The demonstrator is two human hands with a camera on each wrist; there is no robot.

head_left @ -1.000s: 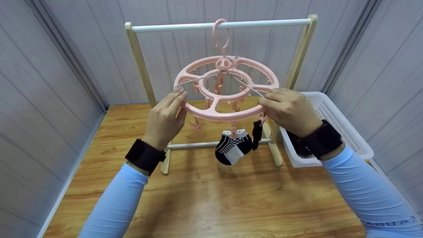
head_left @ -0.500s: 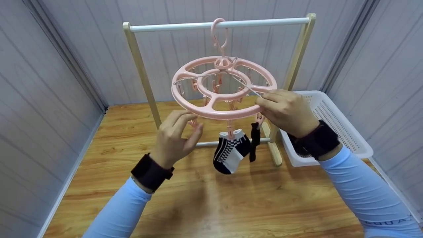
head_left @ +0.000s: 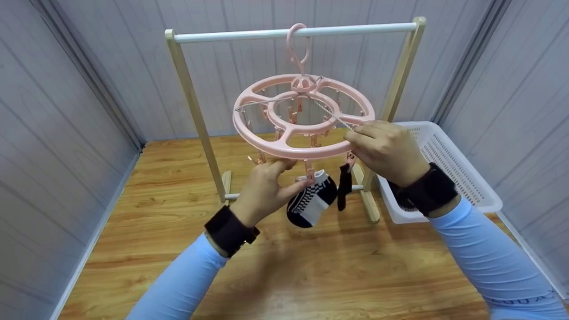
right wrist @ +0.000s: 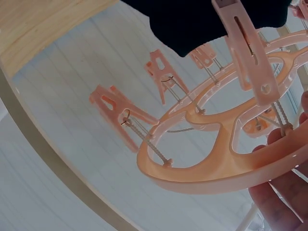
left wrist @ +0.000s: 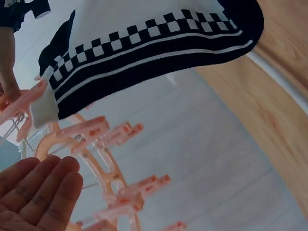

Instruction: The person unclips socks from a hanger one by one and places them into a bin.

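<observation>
The right hand pinches the hanger rim to steady it; beneath the hanger, the left hand, fingers loosely spread, reaches the sock.

Both hands are raised: left hand fingers extended upward, right hand fingers curled, pinching.

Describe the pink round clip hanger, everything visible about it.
The pink clip hanger looks like moulded plastic: an outer ring and an inner ring joined by spokes, with a hook over the white rail and thin metal chains from its hub. Pink pegs dangle beneath. One grips a checkered sock, another a black sock. It hangs slightly tilted. The right hand holds its right rim; the left hand reaches beneath its front edge.
</observation>
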